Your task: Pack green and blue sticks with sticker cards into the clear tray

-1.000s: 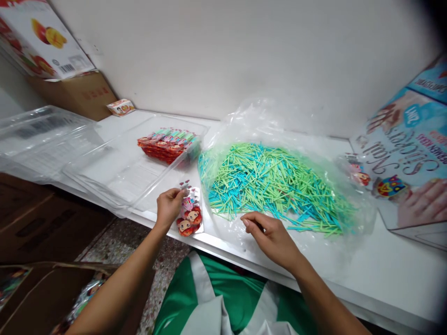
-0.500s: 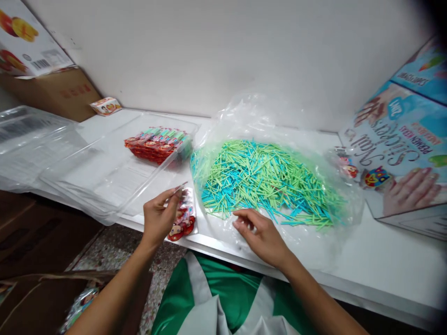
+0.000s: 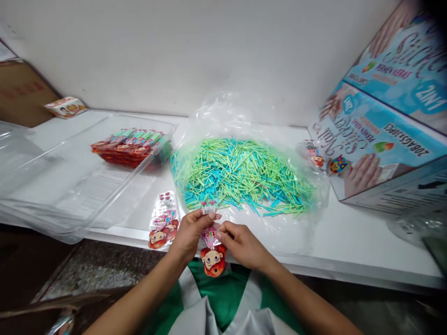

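Note:
Both hands meet at a small printed packet (image 3: 213,260) with a red-haired cartoon face, held over the table's front edge. My left hand (image 3: 190,232) pinches its upper left side. At the packet's right edge, the fingers of my right hand (image 3: 240,242) are pinched closed; whether a thin stick is also between them I cannot make out. More such packets (image 3: 162,223) lie flat to the left of my left hand. Just beyond my hands, a heap of green and blue sticks (image 3: 240,172) fills an open clear plastic bag (image 3: 223,111).
A clear plastic tray (image 3: 80,218) on the left holds a stack of filled packets (image 3: 127,149). Blue printed boxes (image 3: 384,116) stand at the right against the wall. A small carton (image 3: 66,107) and a brown box (image 3: 24,93) sit at the far left.
My left hand has brought a packet rightward from beside the flat packets. My right hand has come to it from the bag's front edge. The view has shifted right.

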Tool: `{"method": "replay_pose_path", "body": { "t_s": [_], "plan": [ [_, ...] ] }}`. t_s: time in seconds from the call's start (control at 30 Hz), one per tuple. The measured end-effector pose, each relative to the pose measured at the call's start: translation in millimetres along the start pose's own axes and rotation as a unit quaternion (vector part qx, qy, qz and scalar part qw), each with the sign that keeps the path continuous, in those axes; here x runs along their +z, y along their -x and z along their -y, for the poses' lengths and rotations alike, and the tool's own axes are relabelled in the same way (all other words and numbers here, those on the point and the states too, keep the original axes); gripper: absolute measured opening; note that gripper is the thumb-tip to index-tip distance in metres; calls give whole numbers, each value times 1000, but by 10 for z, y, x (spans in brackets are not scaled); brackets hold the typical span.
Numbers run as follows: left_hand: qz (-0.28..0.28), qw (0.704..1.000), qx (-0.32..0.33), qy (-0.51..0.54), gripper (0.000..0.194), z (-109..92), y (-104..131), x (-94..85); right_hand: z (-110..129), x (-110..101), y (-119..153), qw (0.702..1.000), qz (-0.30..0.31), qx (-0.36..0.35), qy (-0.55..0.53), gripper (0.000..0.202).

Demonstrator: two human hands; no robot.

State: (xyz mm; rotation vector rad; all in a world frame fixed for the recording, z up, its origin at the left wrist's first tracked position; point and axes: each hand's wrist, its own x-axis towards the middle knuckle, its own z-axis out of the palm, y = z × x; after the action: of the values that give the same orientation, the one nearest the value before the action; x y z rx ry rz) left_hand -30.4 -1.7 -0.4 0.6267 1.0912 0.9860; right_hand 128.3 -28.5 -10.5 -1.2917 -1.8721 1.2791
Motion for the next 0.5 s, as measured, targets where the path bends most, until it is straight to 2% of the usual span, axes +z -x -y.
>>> {"method": "replay_pose_path", "body": {
  "t_s": [0.07, 0.13, 0.2, 0.27, 0.33, 0.4, 0.5],
  "plan": [
    [-13, 1000, -21, 4, 30, 8, 24, -46, -18, -39, -22, 999, 34, -9, 10, 28],
    [-40, 999, -9, -9, 31, 2, 41, -112, -25, -119, -103, 997, 53, -26, 41, 35],
    [-60, 998, 13, -25, 28, -8, 50, -179, -23, -207, -243, 990, 27, -49, 132, 33],
    [-70, 997, 29, -34, 25, -15, 56, -223, -14, -250, -425, 951, 6, -65, 303, 26],
    [-74, 996, 31, -33, 24, -17, 62, -232, 3, -224, -618, 883, 50, -65, 462, 26],
    [-69, 997, 27, -32, 24, -17, 67, -215, 23, -143, -802, 856, 78, -72, 506, 23],
    [-44, 998, 19, -38, 24, -18, 64, -176, 55, -8, -1030, 840, 113, -98, 522, 24]
  ]
}}
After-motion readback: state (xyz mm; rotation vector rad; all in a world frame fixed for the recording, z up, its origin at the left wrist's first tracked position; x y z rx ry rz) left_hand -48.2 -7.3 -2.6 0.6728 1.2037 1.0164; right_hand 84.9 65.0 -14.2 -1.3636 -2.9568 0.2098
